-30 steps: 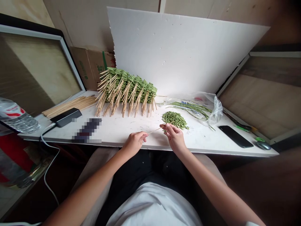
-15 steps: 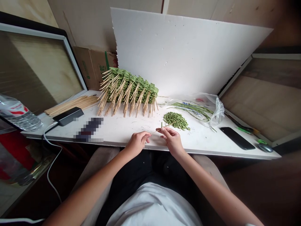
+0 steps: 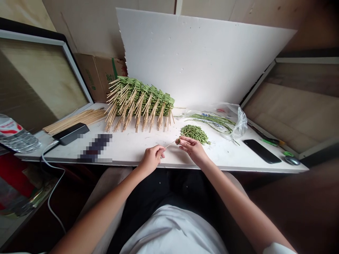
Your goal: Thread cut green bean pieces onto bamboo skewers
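My left hand (image 3: 151, 158) pinches the near end of a thin bamboo skewer (image 3: 171, 143) that points up and to the right. At the skewer's far end my right hand (image 3: 192, 147) pinches a short green bean piece (image 3: 178, 139) that sits on the stick. Both hands hover over the front edge of the white table (image 3: 137, 144). A small heap of cut green bean pieces (image 3: 195, 133) lies just beyond my right hand. Farther back, a big stack of finished bean skewers (image 3: 139, 102) rests against the white foam board.
Loose bare skewers (image 3: 75, 119) and a black power bank (image 3: 70, 133) with a white cable lie at the left. A plastic bag of long beans (image 3: 217, 120) sits at the right, then a black phone (image 3: 262, 151) and a mouse (image 3: 292, 160). A water bottle (image 3: 16, 135) lies far left.
My right hand has slid left along the skewer toward my left hand, and a green bean piece is now on the stick. The camera view shifted slightly.
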{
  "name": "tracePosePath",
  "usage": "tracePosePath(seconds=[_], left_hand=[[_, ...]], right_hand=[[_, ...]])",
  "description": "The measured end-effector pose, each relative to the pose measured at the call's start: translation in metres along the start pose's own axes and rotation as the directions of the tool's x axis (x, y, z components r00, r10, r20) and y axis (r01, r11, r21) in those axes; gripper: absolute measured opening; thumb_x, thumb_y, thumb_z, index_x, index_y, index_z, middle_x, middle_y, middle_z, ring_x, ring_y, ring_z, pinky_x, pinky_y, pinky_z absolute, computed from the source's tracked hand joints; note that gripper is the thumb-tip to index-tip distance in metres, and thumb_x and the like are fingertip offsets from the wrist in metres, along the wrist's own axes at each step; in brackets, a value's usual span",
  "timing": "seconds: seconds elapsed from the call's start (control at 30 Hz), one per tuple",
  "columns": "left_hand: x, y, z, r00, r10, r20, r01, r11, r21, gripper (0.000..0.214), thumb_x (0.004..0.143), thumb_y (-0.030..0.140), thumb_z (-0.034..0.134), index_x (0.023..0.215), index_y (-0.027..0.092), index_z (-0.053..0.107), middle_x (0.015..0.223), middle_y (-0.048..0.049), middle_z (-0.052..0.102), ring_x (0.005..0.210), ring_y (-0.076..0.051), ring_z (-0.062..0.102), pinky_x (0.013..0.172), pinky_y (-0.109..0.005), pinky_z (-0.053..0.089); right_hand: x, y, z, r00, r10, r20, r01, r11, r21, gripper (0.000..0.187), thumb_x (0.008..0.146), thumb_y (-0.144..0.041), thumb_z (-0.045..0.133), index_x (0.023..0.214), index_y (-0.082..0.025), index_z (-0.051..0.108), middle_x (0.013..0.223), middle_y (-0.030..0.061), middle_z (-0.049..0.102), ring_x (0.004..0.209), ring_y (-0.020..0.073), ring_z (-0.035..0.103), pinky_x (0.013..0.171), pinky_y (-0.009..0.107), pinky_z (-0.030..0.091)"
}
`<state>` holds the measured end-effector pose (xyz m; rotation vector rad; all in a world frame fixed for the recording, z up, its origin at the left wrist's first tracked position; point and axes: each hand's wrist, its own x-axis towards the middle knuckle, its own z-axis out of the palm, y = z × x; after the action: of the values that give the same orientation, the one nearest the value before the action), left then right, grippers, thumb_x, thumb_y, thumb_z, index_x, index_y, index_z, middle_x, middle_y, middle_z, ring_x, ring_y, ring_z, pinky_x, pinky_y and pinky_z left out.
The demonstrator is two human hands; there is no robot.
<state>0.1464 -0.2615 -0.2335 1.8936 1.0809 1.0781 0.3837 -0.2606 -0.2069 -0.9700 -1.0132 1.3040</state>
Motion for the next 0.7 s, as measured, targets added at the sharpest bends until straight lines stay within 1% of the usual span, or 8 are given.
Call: tracePosePath(seconds=[0.17, 0.27, 0.37, 0.47, 0.53, 0.6, 0.67, 0.7], left_hand=[[0.002, -0.004, 0.005, 0.999, 0.03, -0.017, -0.029, 0.999, 0.043, 0.032, 0.105, 0.04, 0.052, 0.093, 0.017, 0.071, 0.072, -0.0013, 0.071, 0.046, -0.01, 0.058, 0.05, -0.021, 0.046], [0.003, -0.008, 0.005, 0.999, 0.018, -0.044, -0.017, 0.999, 0.035, 0.032, 0.104, 0.041, 0.053, 0.092, 0.017, 0.071, 0.071, -0.0009, 0.07, 0.045, -0.01, 0.06, 0.05, -0.021, 0.046], [0.004, -0.012, 0.005, 0.997, -0.008, -0.075, 0.009, 1.0, 0.007, 0.03, 0.103, 0.042, 0.056, 0.093, 0.017, 0.07, 0.07, -0.0007, 0.069, 0.044, -0.01, 0.06, 0.049, -0.021, 0.046], [0.005, -0.013, 0.003, 0.996, -0.033, -0.08, 0.03, 0.999, -0.032, 0.03, 0.102, 0.044, 0.057, 0.094, 0.017, 0.07, 0.07, -0.0006, 0.069, 0.044, -0.01, 0.058, 0.047, -0.021, 0.046], [0.005, -0.012, 0.002, 0.996, -0.045, -0.073, 0.04, 0.997, -0.062, 0.031, 0.102, 0.045, 0.057, 0.095, 0.018, 0.07, 0.07, -0.0007, 0.068, 0.045, -0.01, 0.059, 0.047, -0.021, 0.047], [0.006, -0.013, 0.001, 0.997, -0.045, -0.068, 0.039, 0.995, -0.09, 0.033, 0.102, 0.047, 0.057, 0.096, 0.017, 0.07, 0.069, -0.0009, 0.068, 0.045, -0.011, 0.059, 0.047, -0.021, 0.047], [0.007, -0.014, 0.0, 0.997, -0.043, -0.068, 0.035, 0.992, -0.118, 0.034, 0.101, 0.048, 0.057, 0.096, 0.017, 0.07, 0.068, -0.0009, 0.067, 0.045, -0.01, 0.058, 0.046, -0.02, 0.047], [0.007, -0.015, 0.0, 0.997, -0.046, -0.07, 0.037, 0.991, -0.131, 0.034, 0.101, 0.048, 0.057, 0.096, 0.017, 0.071, 0.067, -0.0009, 0.067, 0.044, -0.01, 0.058, 0.046, -0.02, 0.046]], right_hand=[[-0.002, 0.003, 0.004, 0.996, -0.072, -0.06, 0.068, 0.995, -0.066, 0.052, 0.065, -0.04, 0.097, 0.107, -0.017, 0.076, 0.102, 0.0118, 0.082, 0.097, 0.0259, 0.078, 0.08, 0.034, 0.062], [-0.004, 0.001, 0.002, 0.986, -0.154, -0.068, 0.133, 0.961, -0.243, 0.045, 0.07, -0.046, 0.093, 0.103, -0.019, 0.079, 0.101, 0.0106, 0.082, 0.093, 0.0249, 0.077, 0.074, 0.033, 0.062], [-0.012, -0.002, 0.005, 0.964, -0.222, 0.145, 0.265, 0.81, -0.524, 0.031, 0.078, -0.048, 0.086, 0.096, -0.022, 0.082, 0.101, 0.009, 0.081, 0.09, 0.0231, 0.075, 0.066, 0.028, 0.057], [-0.023, -0.003, 0.018, 0.876, -0.193, 0.443, 0.452, 0.65, -0.611, 0.028, 0.08, -0.045, 0.086, 0.099, -0.025, 0.083, 0.098, 0.0083, 0.08, 0.094, 0.0235, 0.071, 0.066, 0.026, 0.054], [-0.029, -0.006, 0.025, 0.843, -0.22, 0.491, 0.513, 0.599, -0.614, 0.025, 0.085, -0.044, 0.08, 0.101, -0.026, 0.083, 0.095, 0.0079, 0.08, 0.091, 0.0225, 0.069, 0.065, 0.026, 0.052], [-0.033, -0.01, 0.027, 0.862, -0.237, 0.449, 0.494, 0.596, -0.633, 0.024, 0.092, -0.044, 0.072, 0.102, -0.025, 0.082, 0.089, 0.0067, 0.079, 0.081, 0.0198, 0.068, 0.063, 0.025, 0.05], [-0.039, -0.014, 0.025, 0.879, -0.114, 0.463, 0.423, 0.634, -0.647, 0.025, 0.094, -0.042, 0.067, 0.1, -0.023, 0.082, 0.08, 0.004, 0.078, 0.069, 0.0167, 0.066, 0.06, 0.024, 0.049], [-0.044, -0.015, 0.023, 0.861, 0.027, 0.509, 0.37, 0.653, -0.661, 0.024, 0.094, -0.039, 0.066, 0.097, -0.022, 0.082, 0.075, 0.0024, 0.077, 0.064, 0.0154, 0.066, 0.058, 0.023, 0.048]])
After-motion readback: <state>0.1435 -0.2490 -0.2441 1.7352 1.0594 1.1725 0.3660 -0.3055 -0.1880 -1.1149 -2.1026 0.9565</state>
